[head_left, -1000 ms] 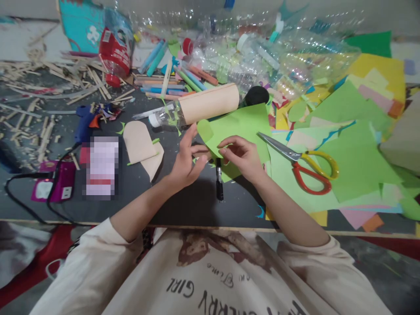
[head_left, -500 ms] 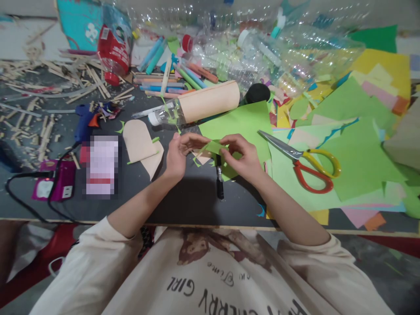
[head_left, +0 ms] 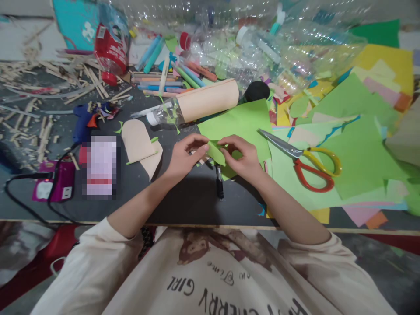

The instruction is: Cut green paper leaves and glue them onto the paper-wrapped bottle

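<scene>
My left hand [head_left: 185, 156] and my right hand [head_left: 242, 158] meet over the dark table and both pinch a small green paper cutout [head_left: 215, 152] between their fingertips. Just under the cutout lies a black marker [head_left: 218, 181], pointing toward me. A larger green paper sheet [head_left: 243, 122] lies flat behind my hands. Beyond it a plastic bottle wrapped in beige paper [head_left: 200, 103] lies on its side. Two beige paper shapes [head_left: 141, 144] rest to the left of my left hand.
Scissors with red and yellow handles [head_left: 306, 162] lie on green sheets at the right. A blue glue gun [head_left: 81, 124] with a black cord sits at the left, near wooden sticks [head_left: 49, 83]. Clear bottles [head_left: 269, 48] and coloured markers [head_left: 170, 74] crowd the back. The table edge [head_left: 210, 225] runs near me.
My left hand went from open beside the green paper to pinching the small cutout. Both hands have drawn closer together and folded the piece between them.
</scene>
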`<state>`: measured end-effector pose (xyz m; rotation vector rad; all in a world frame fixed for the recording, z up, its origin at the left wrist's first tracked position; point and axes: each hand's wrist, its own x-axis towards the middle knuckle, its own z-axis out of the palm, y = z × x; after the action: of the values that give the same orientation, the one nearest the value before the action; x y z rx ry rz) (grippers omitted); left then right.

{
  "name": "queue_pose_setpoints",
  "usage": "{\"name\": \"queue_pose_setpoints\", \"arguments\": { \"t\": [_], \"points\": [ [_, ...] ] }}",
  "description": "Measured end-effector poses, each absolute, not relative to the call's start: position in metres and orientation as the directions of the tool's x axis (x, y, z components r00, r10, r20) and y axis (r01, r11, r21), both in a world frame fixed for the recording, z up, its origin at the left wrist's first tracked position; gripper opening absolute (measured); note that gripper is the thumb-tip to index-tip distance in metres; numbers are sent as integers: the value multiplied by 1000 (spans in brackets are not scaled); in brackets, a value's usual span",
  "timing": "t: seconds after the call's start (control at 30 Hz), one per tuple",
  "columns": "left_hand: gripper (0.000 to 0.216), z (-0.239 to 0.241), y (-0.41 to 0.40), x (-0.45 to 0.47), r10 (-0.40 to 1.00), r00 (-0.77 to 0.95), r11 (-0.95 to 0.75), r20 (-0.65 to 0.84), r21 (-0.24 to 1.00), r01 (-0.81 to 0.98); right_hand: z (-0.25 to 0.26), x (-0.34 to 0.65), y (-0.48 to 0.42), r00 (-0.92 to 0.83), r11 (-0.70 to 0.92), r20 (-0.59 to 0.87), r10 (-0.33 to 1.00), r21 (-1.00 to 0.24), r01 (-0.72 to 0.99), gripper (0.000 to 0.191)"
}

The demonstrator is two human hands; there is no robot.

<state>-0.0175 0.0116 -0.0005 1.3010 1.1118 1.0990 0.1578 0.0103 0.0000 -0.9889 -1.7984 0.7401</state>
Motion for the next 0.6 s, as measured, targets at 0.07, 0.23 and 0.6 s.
{"name": "queue_pose_setpoints", "arguments": {
  "t": [0.07, 0.23, 0.6],
  "points": [
    [28, -1, 12, -17, 990, 139, -27, 22, 999, 40, 0, 157, 10, -255, 506, 442, 860, -807, 305, 11],
    [29, 0, 12, -17, 992, 128, -25, 17, 998, 60, -1, 156, 10, -246, 513, 454, 856, -805, 300, 10],
    [29, -2, 14, -16, 998, 54, 11, -12, 1000, 27, 2, 159, 7, -201, 399, 350, 915, -856, 328, 7]
  ]
}}
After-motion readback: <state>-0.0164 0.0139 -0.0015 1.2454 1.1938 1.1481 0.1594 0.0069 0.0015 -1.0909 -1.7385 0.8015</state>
